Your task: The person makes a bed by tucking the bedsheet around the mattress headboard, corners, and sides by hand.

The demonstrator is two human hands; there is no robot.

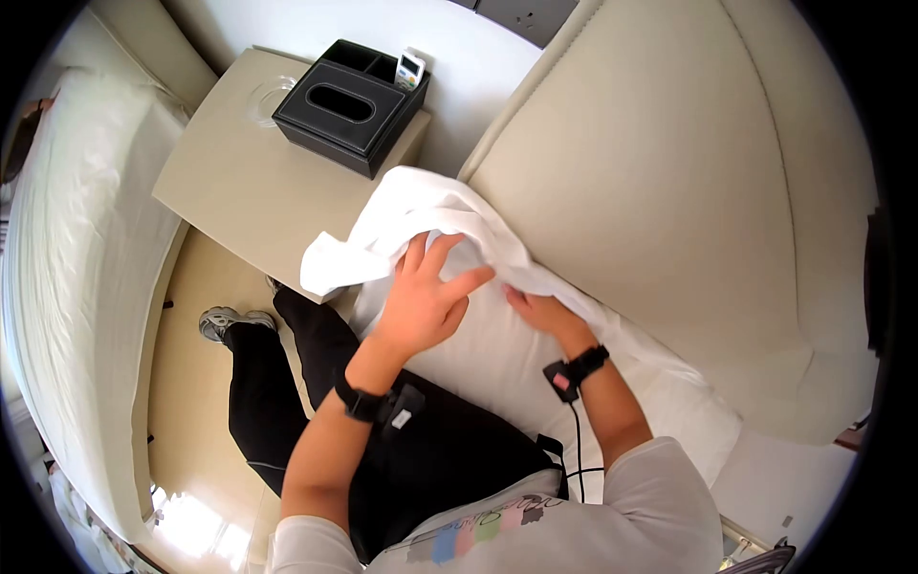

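Observation:
A white sheet (430,196) lies bunched at the corner of a white mattress (459,354), beside the beige headboard (650,182). My left hand (426,292) is over the bunched cloth, its fingers spread and bent, some fingertips against the folds. To the right, my right hand (540,311) is at the strip of cloth along the headboard; its fingertips are partly hidden by the fabric, so its hold is unclear. Both wrists wear black straps with small devices.
A beige nightstand (229,182) holds a black tissue box (339,110) with a white remote (409,71) and a clear glass dish (270,101). Another bed with white covering (86,258) stands at the left. My legs are beside the mattress.

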